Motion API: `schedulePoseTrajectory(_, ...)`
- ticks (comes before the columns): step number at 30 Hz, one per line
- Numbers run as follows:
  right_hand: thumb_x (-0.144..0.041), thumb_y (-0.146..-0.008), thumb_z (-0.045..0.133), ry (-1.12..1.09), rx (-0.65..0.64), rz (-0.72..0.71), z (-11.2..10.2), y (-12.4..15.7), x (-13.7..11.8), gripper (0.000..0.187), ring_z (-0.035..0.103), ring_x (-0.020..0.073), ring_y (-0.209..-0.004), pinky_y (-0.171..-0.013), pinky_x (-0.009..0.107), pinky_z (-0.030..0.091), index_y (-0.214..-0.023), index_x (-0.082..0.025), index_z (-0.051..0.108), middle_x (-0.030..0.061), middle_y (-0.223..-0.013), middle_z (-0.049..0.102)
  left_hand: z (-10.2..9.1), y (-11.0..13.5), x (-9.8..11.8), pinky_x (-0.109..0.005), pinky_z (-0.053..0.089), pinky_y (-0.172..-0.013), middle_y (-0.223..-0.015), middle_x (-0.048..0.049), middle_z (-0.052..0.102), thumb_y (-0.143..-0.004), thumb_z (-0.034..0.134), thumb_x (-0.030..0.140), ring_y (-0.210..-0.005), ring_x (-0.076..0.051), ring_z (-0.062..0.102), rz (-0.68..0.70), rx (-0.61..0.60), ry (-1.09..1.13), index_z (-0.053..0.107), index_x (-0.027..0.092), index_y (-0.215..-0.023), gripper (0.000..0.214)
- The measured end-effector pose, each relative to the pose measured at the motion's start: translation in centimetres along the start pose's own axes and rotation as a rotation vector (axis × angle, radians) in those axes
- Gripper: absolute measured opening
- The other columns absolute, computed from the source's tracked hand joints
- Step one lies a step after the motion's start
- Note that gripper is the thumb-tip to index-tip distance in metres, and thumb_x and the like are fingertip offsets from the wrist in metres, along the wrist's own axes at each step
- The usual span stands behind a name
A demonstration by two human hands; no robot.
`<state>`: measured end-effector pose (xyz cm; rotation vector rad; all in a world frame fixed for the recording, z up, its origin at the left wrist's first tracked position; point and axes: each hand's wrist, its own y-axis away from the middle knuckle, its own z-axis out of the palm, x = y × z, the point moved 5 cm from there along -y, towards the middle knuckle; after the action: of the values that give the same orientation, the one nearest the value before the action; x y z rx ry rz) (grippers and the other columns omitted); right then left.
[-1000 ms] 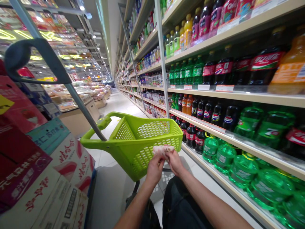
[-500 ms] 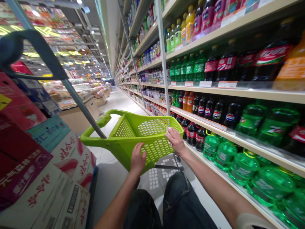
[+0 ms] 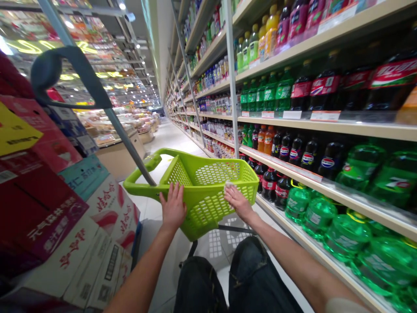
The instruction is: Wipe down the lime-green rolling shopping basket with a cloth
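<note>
A lime-green shopping cart (image 3: 208, 213) with a slotted basket stands in front of my knees. My left hand (image 3: 173, 208), fingers spread, lies against the basket's near side below the rim. Nothing is held in it. Further right on the same side, my right hand (image 3: 238, 202) presses a crumpled white wipe (image 3: 230, 186) to the slotted wall just under the rim. Most of the wipe is hidden beneath the fingers. A grey metal pole (image 3: 128, 145) with a dark handle (image 3: 71, 78) rises from the cart's left end.
Stacked drink cartons (image 3: 78, 243) stand close on the left. On the right, long shelves (image 3: 325, 124) hold soda bottles, with large green bottles (image 3: 345, 228) at the bottom. A bright aisle floor (image 3: 166, 130) runs ahead past display counters.
My left hand has moved left and up along the basket's side and spread its fingers. My right hand has slid a little lower with the wipe. The view has shifted slightly left.
</note>
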<state>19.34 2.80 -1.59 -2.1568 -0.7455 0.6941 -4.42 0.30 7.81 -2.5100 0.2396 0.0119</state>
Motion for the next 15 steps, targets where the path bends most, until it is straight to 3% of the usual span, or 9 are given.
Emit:
schedulePoseTrajectory(4, -0.014, -0.082, 0.048, -0.006, -0.175, -0.092, 2.0, 1.9, -2.0, 0.024, 0.045, 0.0192, -0.117, -0.093, 0.04, 0.042, -0.095, -0.024, 0.065, 0.0057, -0.113, 0.06, 0.2, 0.0, -0.3, -0.059, 0.004, -0.103, -0.138, -0.0106, 0.033, -0.071, 0.038, 0.012, -0.131, -0.026, 0.019, 0.037, -0.035, -0.039, 0.037, 0.013, -0.128, 0.056)
schedulePoseTrajectory(8, -0.014, -0.084, 0.045, 0.024, -0.033, -0.065, 0.5, -2.0, -3.9, 0.029, 0.028, 0.0204, -0.128, -0.103, 0.049, 0.027, -0.104, -0.026, 0.061, 0.0039, -0.124, 0.052, 0.2, 0.2, -0.2, -0.059, 0.005, -0.103, -0.139, -0.0112, 0.031, -0.071, 0.039, 0.012, -0.131, -0.026, 0.018, 0.025, -0.034, -0.049, 0.037, 0.012, -0.128, 0.057)
schedulePoseTrajectory(10, -0.014, -0.085, 0.043, 0.012, 0.0, -0.08, 0.5, -3.2, -4.2, 0.029, 0.027, 0.0196, -0.129, -0.103, 0.048, 0.026, -0.105, -0.026, 0.06, 0.0037, -0.124, 0.052, 0.1, 0.2, -0.2, -0.059, 0.005, -0.103, -0.139, -0.0112, 0.031, -0.071, 0.04, 0.012, -0.131, -0.027, 0.018, 0.02, -0.04, -0.047, 0.037, 0.012, -0.128, 0.057)
schedulePoseTrajectory(15, -0.017, -0.084, 0.047, -0.036, -0.168, -0.184, 3.1, 0.3, -4.8, 0.022, 0.044, 0.0193, -0.118, -0.094, 0.042, 0.04, -0.097, -0.023, 0.064, 0.0059, -0.111, 0.062, -0.3, 0.7, -0.3, -0.059, 0.004, -0.103, -0.139, -0.0093, 0.031, -0.07, 0.039, 0.009, -0.131, -0.025, 0.019, 0.075, -0.063, -0.028, 0.038, 0.014, -0.128, 0.058)
